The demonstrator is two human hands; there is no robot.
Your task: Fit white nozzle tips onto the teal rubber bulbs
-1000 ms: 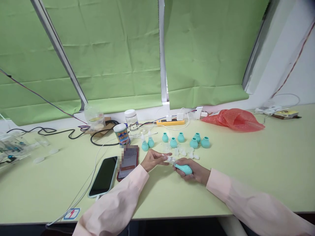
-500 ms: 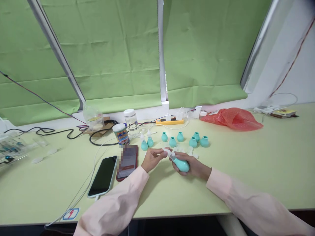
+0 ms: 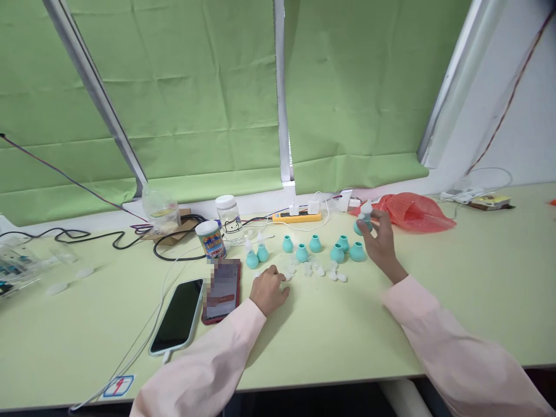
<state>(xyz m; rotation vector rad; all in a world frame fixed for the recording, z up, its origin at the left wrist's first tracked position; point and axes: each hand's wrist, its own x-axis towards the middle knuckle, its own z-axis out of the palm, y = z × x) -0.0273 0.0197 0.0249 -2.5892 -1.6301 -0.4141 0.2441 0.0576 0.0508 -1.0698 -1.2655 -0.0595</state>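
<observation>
My right hand [image 3: 382,246] is raised over the back of the table with its fingers closed on a teal rubber bulb with a white nozzle [image 3: 364,220], held upright beside the red bag. My left hand [image 3: 268,288] rests on the table with curled fingers, touching a scatter of small clear plastic nozzles [image 3: 317,269]. Whether it grips one is hidden. Several bare teal bulbs [image 3: 336,253] stand in a row behind the nozzles. Two teal bulbs fitted with nozzles [image 3: 257,253] stand at the left end of the row.
Two phones [image 3: 178,315] [image 3: 221,289] lie left of my left hand, one on a white cable. Behind them stand a small tin [image 3: 210,239], a clear jar [image 3: 229,213] and a yellow power strip [image 3: 297,217]. A red plastic bag [image 3: 408,211] lies at the back right.
My right hand has carried the assembled bulb from in front of me up and away to the right, near the red bag. My left hand let go of it and dropped to the loose nozzles.
</observation>
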